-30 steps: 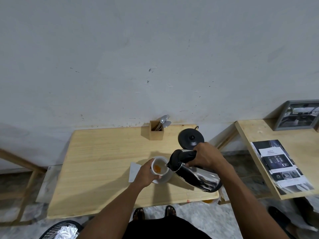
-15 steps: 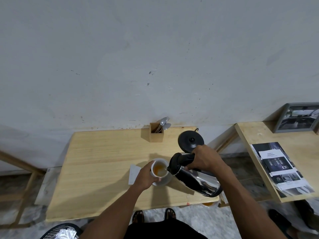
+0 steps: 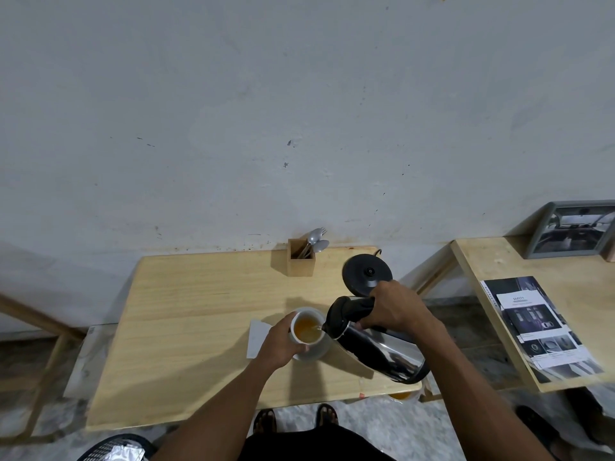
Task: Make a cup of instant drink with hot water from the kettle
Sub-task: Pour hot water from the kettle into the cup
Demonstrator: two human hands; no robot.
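My right hand (image 3: 396, 309) grip's clamped on the shiny steel kettle (image 3: 376, 347), spout tipped leftward into the small white cup (image 3: 307, 329) my left hand (image 3: 279, 342) wraps.

Head-worn view, forward-down over table (image 3: 199, 311)
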